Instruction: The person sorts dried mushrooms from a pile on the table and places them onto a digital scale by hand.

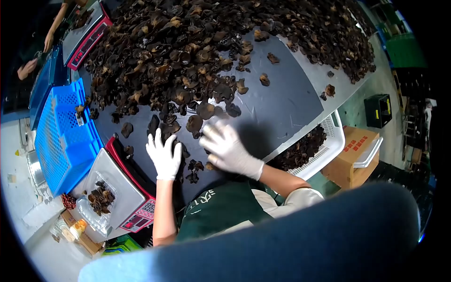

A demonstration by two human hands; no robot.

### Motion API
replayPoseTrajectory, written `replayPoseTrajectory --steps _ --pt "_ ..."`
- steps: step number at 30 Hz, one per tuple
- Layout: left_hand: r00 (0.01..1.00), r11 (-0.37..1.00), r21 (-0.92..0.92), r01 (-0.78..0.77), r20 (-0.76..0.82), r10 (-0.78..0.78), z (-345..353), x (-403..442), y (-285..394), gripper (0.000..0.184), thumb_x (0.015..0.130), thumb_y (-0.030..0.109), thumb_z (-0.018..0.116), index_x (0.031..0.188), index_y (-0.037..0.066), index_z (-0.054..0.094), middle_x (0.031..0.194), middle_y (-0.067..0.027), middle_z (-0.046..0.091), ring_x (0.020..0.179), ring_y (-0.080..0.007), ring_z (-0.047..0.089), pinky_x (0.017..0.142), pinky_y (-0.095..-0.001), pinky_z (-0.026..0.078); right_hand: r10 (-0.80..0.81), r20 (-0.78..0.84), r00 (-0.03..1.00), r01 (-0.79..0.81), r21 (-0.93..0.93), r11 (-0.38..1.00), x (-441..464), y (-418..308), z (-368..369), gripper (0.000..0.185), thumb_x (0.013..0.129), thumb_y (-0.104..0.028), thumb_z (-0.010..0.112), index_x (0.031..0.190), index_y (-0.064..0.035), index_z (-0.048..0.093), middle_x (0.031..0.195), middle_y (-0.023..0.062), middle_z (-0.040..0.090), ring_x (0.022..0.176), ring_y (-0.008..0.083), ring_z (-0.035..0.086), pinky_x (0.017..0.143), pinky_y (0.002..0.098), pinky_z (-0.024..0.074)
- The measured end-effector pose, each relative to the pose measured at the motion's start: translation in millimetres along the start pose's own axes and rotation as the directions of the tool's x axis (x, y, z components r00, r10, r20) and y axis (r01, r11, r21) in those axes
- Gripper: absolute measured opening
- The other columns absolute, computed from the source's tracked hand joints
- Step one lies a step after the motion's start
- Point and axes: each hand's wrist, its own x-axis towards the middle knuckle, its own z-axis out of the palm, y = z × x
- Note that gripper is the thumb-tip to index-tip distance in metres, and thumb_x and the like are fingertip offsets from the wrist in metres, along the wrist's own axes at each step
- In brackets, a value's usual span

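Note:
A large heap of dark brown wood ear mushrooms [174, 51] covers the far side of the dark table top [286, 89]. My left hand [165, 154], in a white glove, lies at the near edge of the heap. Its fingers are apart and pointing away from me, close to a few loose mushrooms. To its right, my right hand [228, 146], also gloved and a little blurred, spreads its fingers over the table below the heap. Neither hand shows anything gripped. A small cluster of mushrooms [194, 171] sits between my wrists.
At left, a scale [117, 192] carries a clear plastic tub [104, 207] with mushrooms inside. Beyond it stands a blue basket [66, 136], and another scale [88, 44] near a person's hand [28, 69]. A white basket [336, 141] and a cardboard box [350, 152] are at right.

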Motion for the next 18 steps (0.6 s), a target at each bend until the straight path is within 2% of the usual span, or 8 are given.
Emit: replayPoseTrajectory --steps 4,5,7,9,13,15,16,18 --pt "0.982 0.961 -0.215 0.173 -0.044 -0.186 -10 -32 -21 0.034 0.088 0.015 0.067 0.122 0.011 0.066 0.145 -0.0203 0.043 0.136 -0.0392 0.037 0.114 -0.0473 0.029 -0.194 -0.072 0.978 0.206 0.271 0.940 -3 -14 14 0.028 0.076 -0.021 0.070 0.102 -0.0117 0.067 0.121 0.0116 0.060 0.120 0.0372 0.053 0.097 0.0507 0.0444" --pt "0.967 0.935 -0.267 0.235 -0.034 -0.253 -13 -40 -22 0.036 0.091 0.015 0.064 0.126 0.010 0.063 0.147 -0.0195 0.041 0.136 -0.0372 0.037 0.114 -0.0450 0.029 -0.130 0.192 0.973 0.045 0.395 0.918 13 -3 -5 0.025 0.078 -0.017 0.068 0.102 -0.0089 0.067 0.117 0.0100 0.064 0.105 0.0303 0.061 0.087 0.0426 0.0500" --pt "0.929 0.858 -0.392 0.332 -0.022 -0.369 -13 -50 -27 0.037 0.093 0.016 0.061 0.130 0.010 0.059 0.148 -0.0189 0.040 0.136 -0.0356 0.038 0.114 -0.0438 0.029 -0.018 -0.195 0.981 0.088 0.356 0.930 18 28 -1 0.026 0.078 -0.013 0.067 0.103 -0.0067 0.066 0.105 0.0088 0.065 0.088 0.0283 0.063 0.075 0.0373 0.0507" --pt "0.910 0.844 -0.384 0.374 -0.022 -0.414 -6 -58 -33 0.037 0.095 0.017 0.059 0.132 0.009 0.057 0.147 -0.0188 0.041 0.136 -0.0350 0.039 0.114 -0.0431 0.030 0.102 -0.174 0.979 -0.099 0.027 0.995 23 43 -11 0.029 0.078 -0.012 0.067 0.107 -0.0087 0.066 0.095 0.0076 0.062 0.082 0.0284 0.061 0.072 0.0385 0.0504" --pt "0.887 0.817 -0.394 0.422 -0.005 -0.461 2 -63 -32 0.037 0.096 0.020 0.059 0.130 0.007 0.058 0.143 -0.0196 0.043 0.133 -0.0352 0.042 0.113 -0.0429 0.031 0.003 -0.046 0.999 -0.007 -0.076 0.997 20 67 2 0.027 0.077 -0.014 0.069 0.104 -0.0128 0.066 0.090 0.0062 0.060 0.081 0.0260 0.063 0.069 0.0367 0.0514" --pt "0.892 0.823 -0.389 0.414 -0.007 -0.452 1 -63 -30 0.037 0.095 0.020 0.059 0.130 0.007 0.058 0.144 -0.0195 0.042 0.133 -0.0352 0.042 0.113 -0.0427 0.031 0.061 0.001 0.998 -0.061 0.034 0.998 18 73 1 0.022 0.078 -0.013 0.068 0.100 -0.0125 0.066 0.088 0.0075 0.061 0.073 0.0284 0.062 0.064 0.0347 0.0512" --pt "0.890 0.822 -0.388 0.416 -0.010 -0.456 1 -63 -31 0.037 0.095 0.020 0.059 0.130 0.007 0.058 0.144 -0.0195 0.042 0.133 -0.0352 0.042 0.113 -0.0427 0.031 0.064 -0.146 0.987 -0.025 0.259 0.966 23 69 -12 0.020 0.080 -0.011 0.067 0.100 -0.0110 0.068 0.087 0.0057 0.064 0.067 0.0232 0.063 0.059 0.0303 0.0500" --pt "0.886 0.812 -0.403 0.423 -0.005 -0.464 2 -64 -34 0.037 0.095 0.019 0.059 0.130 0.007 0.058 0.143 -0.0194 0.043 0.133 -0.0352 0.042 0.113 -0.0424 0.031 0.219 0.197 0.956 -0.290 0.751 0.593 17 76 -55 0.020 0.084 -0.013 0.063 0.098 -0.0021 0.071 0.098 0.0101 0.072 0.078 0.0164 0.066 0.064 0.0275 0.0513"
